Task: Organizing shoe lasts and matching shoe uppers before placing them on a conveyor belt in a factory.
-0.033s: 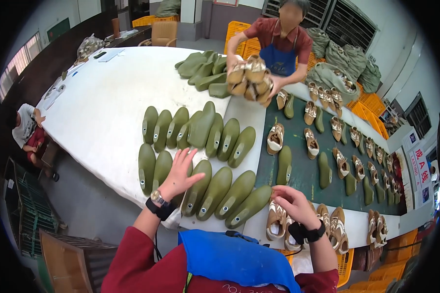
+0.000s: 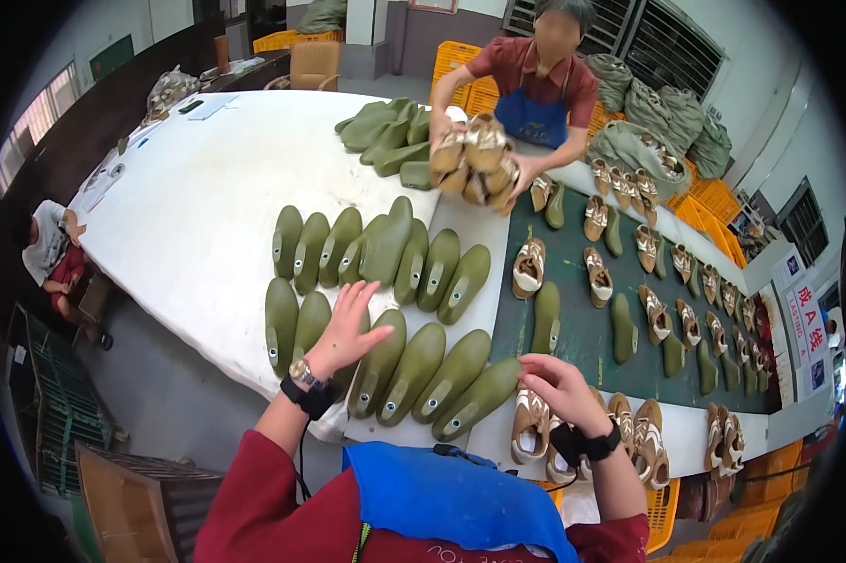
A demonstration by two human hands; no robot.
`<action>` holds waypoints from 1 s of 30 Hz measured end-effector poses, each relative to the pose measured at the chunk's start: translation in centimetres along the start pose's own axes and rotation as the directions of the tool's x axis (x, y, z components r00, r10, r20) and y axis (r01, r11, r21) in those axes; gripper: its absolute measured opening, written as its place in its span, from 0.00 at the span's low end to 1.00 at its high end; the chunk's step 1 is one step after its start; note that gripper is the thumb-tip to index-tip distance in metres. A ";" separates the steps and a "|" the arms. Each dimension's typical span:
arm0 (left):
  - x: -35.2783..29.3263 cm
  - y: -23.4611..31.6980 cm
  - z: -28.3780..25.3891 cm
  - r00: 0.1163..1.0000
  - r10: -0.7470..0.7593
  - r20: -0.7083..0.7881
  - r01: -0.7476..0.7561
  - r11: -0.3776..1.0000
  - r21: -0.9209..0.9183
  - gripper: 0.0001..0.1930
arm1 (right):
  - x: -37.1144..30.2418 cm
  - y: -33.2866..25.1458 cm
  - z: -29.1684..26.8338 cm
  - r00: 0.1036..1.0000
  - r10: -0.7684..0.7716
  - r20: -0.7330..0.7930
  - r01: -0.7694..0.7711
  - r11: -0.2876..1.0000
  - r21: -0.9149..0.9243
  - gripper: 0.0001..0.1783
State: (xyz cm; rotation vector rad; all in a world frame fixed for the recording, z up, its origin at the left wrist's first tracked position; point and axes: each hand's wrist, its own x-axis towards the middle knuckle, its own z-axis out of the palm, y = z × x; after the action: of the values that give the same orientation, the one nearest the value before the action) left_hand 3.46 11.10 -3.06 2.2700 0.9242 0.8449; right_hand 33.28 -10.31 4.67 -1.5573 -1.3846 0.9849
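Green shoe lasts lie in two rows on the white tabletop in front of me. My left hand (image 2: 346, 333) is over the near row, fingers spread, holding nothing, and it hides part of a last. Just right of its thumb lies a green shoe last (image 2: 378, 364). At that row's right end, my right hand (image 2: 564, 392) is open with loosely bent fingers, beside the toe of the rightmost shoe last (image 2: 477, 399). Whether the fingertips touch it I cannot tell. Below that hand, brown and white shoe uppers (image 2: 530, 424) stand on the white ledge.
A green conveyor belt (image 2: 582, 361) on the right carries pairs of lasts and uppers. Across the table a co-worker (image 2: 538, 89) holds a bundle of uppers (image 2: 477, 159) beside a heap of lasts (image 2: 376, 136). Another person (image 2: 55, 249) sits at far left. Orange crates (image 2: 662, 514) stand below the ledge.
The co-worker's bundle of uppers has moved slightly left and nearer to me. My right hand has shifted very slightly left; my left hand is almost unmoved.
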 end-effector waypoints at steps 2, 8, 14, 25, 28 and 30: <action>1.9 -1.3 0.4 0.999 0.040 -0.005 -0.040 0.999 -0.016 0.39 | 1.7 1.0 0.7 0.998 -0.024 0.060 0.021 0.998 0.055 0.16; 4.3 -3.1 2.6 0.978 0.003 0.210 -0.032 0.991 0.134 0.36 | 4.2 1.9 4.2 0.991 0.011 0.130 0.005 0.992 -0.126 0.15; 2.6 -2.3 5.3 0.875 0.069 0.478 -0.202 0.951 0.233 0.34 | 3.9 4.5 7.3 0.933 -0.053 0.356 0.242 0.824 -0.512 0.20; 18.2 -7.3 3.4 0.919 -0.104 0.381 0.186 0.965 -0.184 0.41 | 10.9 5.5 -1.8 0.992 0.061 0.109 -0.034 0.972 -0.233 0.20; 26.0 -10.4 2.9 0.911 -0.368 0.189 0.409 0.867 -0.283 0.44 | 15.7 4.9 -7.4 0.944 0.323 -0.066 -0.314 0.941 0.124 0.19; 29.6 -15.3 2.7 0.887 -0.461 0.015 0.441 0.839 -0.319 0.53 | 20.2 5.3 -9.8 0.894 0.436 -0.102 -0.432 0.900 0.055 0.24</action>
State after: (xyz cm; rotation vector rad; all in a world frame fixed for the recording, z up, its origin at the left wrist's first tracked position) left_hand 15.94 42.03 -5.00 1.6618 1.1980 0.7832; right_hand 46.14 8.74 2.57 -1.9151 -0.9531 1.1518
